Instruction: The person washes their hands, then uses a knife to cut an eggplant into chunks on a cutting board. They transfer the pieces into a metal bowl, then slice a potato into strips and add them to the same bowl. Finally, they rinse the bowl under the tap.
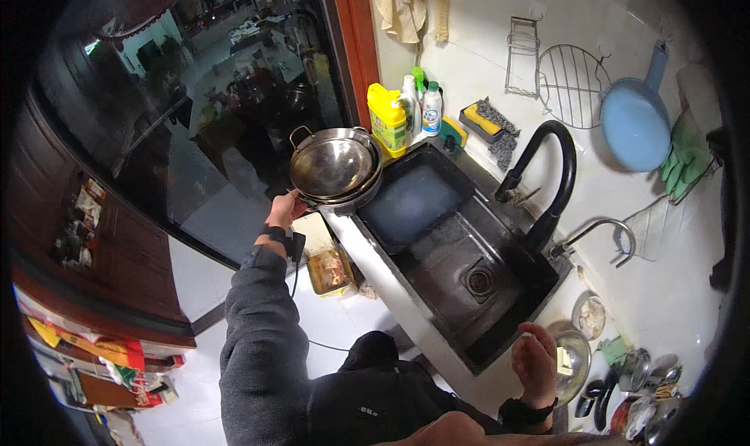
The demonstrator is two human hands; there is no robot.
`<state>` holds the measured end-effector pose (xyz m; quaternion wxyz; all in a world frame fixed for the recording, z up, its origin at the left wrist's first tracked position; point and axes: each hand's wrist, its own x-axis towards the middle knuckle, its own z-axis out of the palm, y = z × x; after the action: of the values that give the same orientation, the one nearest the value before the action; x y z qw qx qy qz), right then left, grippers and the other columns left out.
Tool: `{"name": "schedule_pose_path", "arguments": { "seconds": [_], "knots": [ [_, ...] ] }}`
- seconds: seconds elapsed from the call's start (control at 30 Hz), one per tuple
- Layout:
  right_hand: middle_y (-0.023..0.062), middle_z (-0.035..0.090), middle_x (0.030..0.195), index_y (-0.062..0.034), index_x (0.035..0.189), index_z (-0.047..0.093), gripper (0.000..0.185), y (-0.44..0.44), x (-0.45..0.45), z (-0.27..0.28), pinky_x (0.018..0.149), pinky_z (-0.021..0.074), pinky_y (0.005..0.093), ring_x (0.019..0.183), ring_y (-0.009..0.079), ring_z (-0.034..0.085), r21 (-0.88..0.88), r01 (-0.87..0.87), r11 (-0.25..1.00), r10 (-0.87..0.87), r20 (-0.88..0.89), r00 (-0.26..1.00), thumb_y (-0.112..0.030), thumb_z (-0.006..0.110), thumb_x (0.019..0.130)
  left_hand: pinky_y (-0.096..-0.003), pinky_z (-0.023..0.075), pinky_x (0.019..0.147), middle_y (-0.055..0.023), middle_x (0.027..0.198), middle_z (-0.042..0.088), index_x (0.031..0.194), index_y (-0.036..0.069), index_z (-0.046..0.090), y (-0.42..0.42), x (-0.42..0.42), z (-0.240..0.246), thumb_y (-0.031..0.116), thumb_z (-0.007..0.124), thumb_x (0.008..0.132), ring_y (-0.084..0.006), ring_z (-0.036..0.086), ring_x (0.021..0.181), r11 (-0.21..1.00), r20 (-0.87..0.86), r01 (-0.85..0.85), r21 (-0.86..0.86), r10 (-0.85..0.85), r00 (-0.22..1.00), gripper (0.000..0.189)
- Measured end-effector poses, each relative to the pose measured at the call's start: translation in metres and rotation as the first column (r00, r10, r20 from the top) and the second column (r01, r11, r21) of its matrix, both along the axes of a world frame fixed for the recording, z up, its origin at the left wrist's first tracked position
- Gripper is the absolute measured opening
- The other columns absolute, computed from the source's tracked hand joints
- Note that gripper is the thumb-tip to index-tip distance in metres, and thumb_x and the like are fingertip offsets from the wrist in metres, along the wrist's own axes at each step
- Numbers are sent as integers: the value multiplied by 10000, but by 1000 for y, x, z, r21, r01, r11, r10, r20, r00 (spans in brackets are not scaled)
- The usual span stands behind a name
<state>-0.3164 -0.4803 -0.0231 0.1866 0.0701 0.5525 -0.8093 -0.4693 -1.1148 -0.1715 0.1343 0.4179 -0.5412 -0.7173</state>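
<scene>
My left hand (285,208) reaches out to a stack of steel pans (333,163) at the sink's far left corner. Its fingers close on the near side handle of the stack; the exact grip is partly hidden. The top pan is shallow and shiny, with a gold-coloured loop handle. My right hand (534,361) hangs over the counter by the sink's right end, loosely curled, with nothing visible in it. Beside it, partly covered by the hand, is a glass bowl (577,381) with pale pieces inside. Between the hands lies a black sink (433,287), its left part filled with cloudy water.
A black faucet (565,170) arches over the sink, with a slimmer metal tap (597,229) beside it. Yellow (388,123) and white bottles (432,112) stand behind the pans. A bin (329,270) holds scraps below. Eggplants (603,399) and dishes crowd the right counter.
</scene>
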Motion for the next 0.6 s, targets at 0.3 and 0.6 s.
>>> {"name": "schedule_pose_path", "arguments": {
  "seconds": [0.3, 0.6],
  "knots": [
    [72, 546, 575, 46, 1056, 560, 240, -92, -32, 20, 320, 304, 214, 342, 111, 410, -47, 110, 993, -113, -71, 991, -150, 438, 992, -290, 613, 606, -185, 814, 652, 938, -107, 559, -55, -18, 0, 46, 490, 901, -246, 689, 673, 890, 123, 406, 209, -436, 892, 172],
    [107, 662, 804, 42, 1184, 522, 326, -270, -134, 4, 467, 451, 228, 575, 129, 619, 481, -320, 816, 399, -69, 914, -222, 469, 1000, -352, 627, 662, -247, 793, 635, 902, -69, 475, -80, -9, 20, 45, 365, 909, -356, 696, 751, 780, -135, 408, 474, -394, 909, 158]
  ]
}}
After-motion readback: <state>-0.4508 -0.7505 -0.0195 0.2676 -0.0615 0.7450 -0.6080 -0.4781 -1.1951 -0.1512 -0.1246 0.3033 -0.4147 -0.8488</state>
